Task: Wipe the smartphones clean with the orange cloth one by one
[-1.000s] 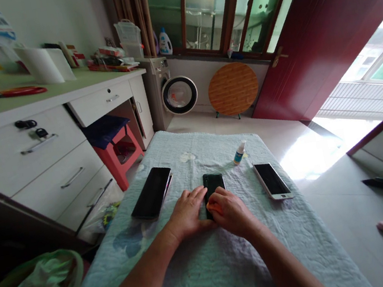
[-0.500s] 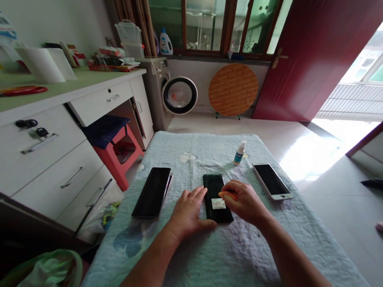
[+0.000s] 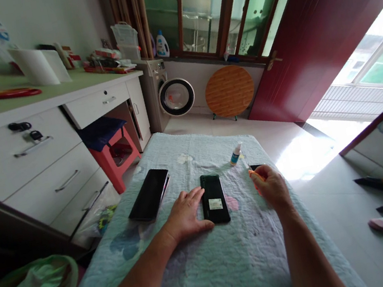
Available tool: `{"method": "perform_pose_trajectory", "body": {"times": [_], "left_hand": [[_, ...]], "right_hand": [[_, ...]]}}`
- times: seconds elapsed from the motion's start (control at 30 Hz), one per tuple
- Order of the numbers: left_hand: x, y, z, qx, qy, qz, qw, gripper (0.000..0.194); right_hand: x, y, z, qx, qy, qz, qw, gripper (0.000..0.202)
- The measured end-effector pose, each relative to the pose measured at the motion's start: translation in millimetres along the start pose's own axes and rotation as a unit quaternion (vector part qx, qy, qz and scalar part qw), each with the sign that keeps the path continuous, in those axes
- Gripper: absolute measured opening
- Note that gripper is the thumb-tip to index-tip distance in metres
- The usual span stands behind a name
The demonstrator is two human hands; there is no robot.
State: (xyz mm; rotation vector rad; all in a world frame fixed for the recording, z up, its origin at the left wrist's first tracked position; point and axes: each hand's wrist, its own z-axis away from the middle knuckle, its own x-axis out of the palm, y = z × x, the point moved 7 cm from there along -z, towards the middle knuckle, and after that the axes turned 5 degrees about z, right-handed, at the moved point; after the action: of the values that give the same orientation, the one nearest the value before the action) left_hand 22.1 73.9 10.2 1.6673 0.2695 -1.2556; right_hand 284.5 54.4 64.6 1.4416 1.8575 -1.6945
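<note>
Black smartphone [image 3: 214,189], its white label [image 3: 215,204] too small to read, lies on a quilted cover [image 3: 212,263], the left hand's [image 3: 185,214] spread fingers at its edge; the right hand [image 3: 272,187] clutches an orange cloth [image 3: 256,177] over another phone [image 3: 256,166] near the cover's right edge.

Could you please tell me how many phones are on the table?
3: the left phone, the middle phone touched by the left hand, and the right phone, mostly hidden behind the right hand; another may lie under the left phone.
</note>
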Motion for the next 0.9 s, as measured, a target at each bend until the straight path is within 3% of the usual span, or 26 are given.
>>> {"method": "perform_pose_trajectory", "body": {"times": [0.27, 0.47, 0.6, 0.7, 0.77, 0.9], "left_hand": [[0.6, -1, -1, 0.011, 0.003, 0.005, 1.000, 0.095], [-0.4, 0, 0, 0.009, 0.009, 0.002, 1.000, 0.090], [0.0, 0, 0, 0.004, 0.005, 0.002, 1.000, 0.092], [-1.9, 1, 0, 0.010, 0.009, 0.012, 1.000, 0.093], [-5.7, 3, -1, 0.011, 0.026, 0.043, 0.999, 0.089], [-13.0, 1, -1, -0.021, 0.073, 0.163, 0.984, 0.069]], "right_hand": [[22, -28, 14, -0.114, -0.003, 0.082, 0.990, 0.016], [55, -21, 21, -0.110, -0.041, 0.178, 0.977, 0.011], [56, -21, 26, -0.100, -0.040, 0.231, 0.967, 0.012], [44, -35, 29, -0.125, 0.015, 0.204, 0.971, 0.015], [43, -48, 34, -0.152, 0.017, 0.155, 0.976, 0.014], [63, -63, 47, -0.155, -0.075, 0.092, 0.981, 0.016]]}}
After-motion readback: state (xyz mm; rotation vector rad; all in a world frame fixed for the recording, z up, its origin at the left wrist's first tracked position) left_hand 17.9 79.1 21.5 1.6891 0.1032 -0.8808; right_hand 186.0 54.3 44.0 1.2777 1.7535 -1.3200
